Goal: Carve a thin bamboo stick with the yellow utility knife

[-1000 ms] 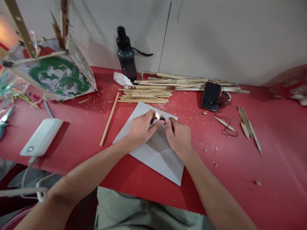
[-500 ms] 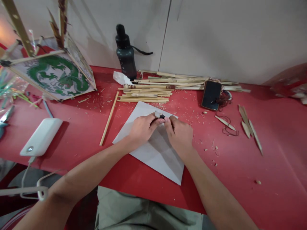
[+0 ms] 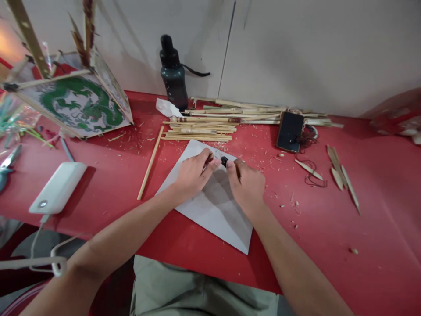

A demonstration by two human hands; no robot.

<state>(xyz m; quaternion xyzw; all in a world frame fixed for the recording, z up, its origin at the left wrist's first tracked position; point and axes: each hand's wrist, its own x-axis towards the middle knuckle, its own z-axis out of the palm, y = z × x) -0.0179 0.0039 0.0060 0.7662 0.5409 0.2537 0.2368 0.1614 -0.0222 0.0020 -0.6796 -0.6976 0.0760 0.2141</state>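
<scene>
Both hands meet over a white paper sheet (image 3: 226,219) lying askew at the table's front edge. Between the fingertips shows a small black piece (image 3: 224,161) with a pale, whitish part on its left; its kind is too small to tell. My left hand (image 3: 195,171) is closed, thumb and fingers pinching at the pale end. My right hand (image 3: 247,182) is closed too, its thumb pressed against the black end. The fingers hide most of what they hold.
Thin bamboo sticks (image 3: 200,131) lie behind the paper, near a dark bottle (image 3: 174,83) and a phone (image 3: 290,131). At left are a dragon-painted lantern (image 3: 82,105), a white power bank (image 3: 59,188) and a single stick (image 3: 150,162). Pointed wood pieces (image 3: 337,166) lie right.
My left hand has drawn slightly to the left, so more of the black piece shows between the fingertips. My right hand has hardly moved.
</scene>
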